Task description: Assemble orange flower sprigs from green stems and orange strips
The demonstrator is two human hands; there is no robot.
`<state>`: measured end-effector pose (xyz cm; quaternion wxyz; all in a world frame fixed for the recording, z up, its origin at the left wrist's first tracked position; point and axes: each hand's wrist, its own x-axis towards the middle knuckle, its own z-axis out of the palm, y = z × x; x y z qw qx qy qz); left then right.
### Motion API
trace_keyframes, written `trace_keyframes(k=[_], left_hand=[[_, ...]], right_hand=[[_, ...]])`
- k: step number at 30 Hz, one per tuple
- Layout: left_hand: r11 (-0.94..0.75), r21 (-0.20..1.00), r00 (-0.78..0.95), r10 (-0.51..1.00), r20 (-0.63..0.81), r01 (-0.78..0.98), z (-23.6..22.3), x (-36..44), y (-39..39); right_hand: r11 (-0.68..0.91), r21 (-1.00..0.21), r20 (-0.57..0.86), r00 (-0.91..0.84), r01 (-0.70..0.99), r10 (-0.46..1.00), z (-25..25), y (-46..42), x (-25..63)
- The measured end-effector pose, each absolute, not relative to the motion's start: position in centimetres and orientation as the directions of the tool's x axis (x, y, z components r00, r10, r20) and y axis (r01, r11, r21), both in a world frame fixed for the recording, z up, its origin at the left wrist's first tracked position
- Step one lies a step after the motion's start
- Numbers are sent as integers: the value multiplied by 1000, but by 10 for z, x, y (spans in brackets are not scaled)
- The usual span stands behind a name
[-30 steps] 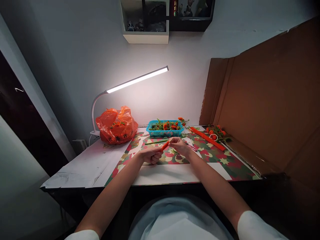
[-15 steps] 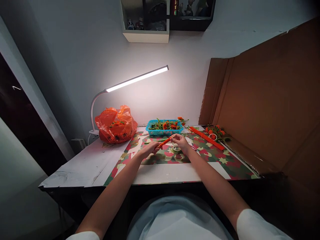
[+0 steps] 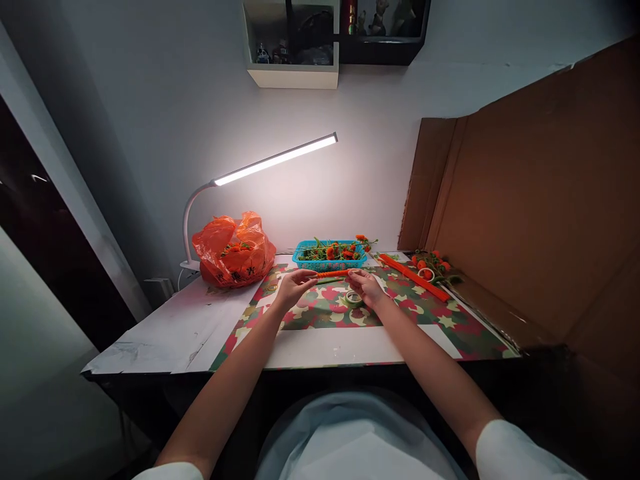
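Observation:
A slim orange strip [image 3: 334, 273], ridged along its length like wound pipe cleaner, stretches level between my two hands. The fingers of my left hand [image 3: 296, 287] pinch its left end, while my right hand [image 3: 366, 287] grips the right end between thumb and fingers. Just below my right fingers, a roll of pale green tape [image 3: 354, 299] lies on the table. A thin green stem [image 3: 330, 281] rests behind the roll, close under the strip. Beyond my hands stands a blue basket [image 3: 330, 265] filled with orange flowers [image 3: 345, 252] on green stems.
An orange plastic bag [image 3: 237, 257] of flowers sits at the back left beside a lit desk lamp [image 3: 275, 160]. On the right lie a bundle of long orange strips [image 3: 414, 277], more flowers and a white ring [image 3: 426, 273]. A cardboard panel [image 3: 525, 200] borders the table's right side.
My left hand has moved up and slightly left, bringing the orange strip from a slant to level. My right hand has turned and stays at its right end.

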<state>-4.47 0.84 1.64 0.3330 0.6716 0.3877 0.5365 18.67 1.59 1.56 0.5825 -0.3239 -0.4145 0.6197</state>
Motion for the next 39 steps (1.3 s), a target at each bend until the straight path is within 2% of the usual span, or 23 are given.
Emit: trace_keyframes(k=[5,10,17,23,27,31,35,37,39], left_hand=[[-491,837,91,870,484,243,11,-46,11],[-461,826,127,886,445,324,12,-47,9],[-367,847,363,904,226,385,20,-41,-2],[-305,890,464,877,124,339,30,-39,-14],[-460,828,496,826,267,320,25,-37,-14],[-584,655,397,810,431,480,20,-35,-13],[-645,547,396,762,512,534,22,-32,-16],[-649,536,400,758,515,540,22,-31,-16],[-614,581,377,789,486,534,20,-31,-15]], right_hand=[[78,-913,147,-144,-400,979,16,13,184],[248,-932,294,-149,-263,944,17,13,183],[342,-911,379,-147,-229,914,20,13,185],[297,-921,337,-133,-254,932,17,17,187],[186,-929,227,-94,-319,969,13,21,190],[103,-930,146,-96,-352,985,10,24,191],[52,-920,95,-92,-389,991,9,25,191],[56,-918,102,-96,-392,990,9,24,190],[78,-921,127,-105,-383,986,9,23,190]])
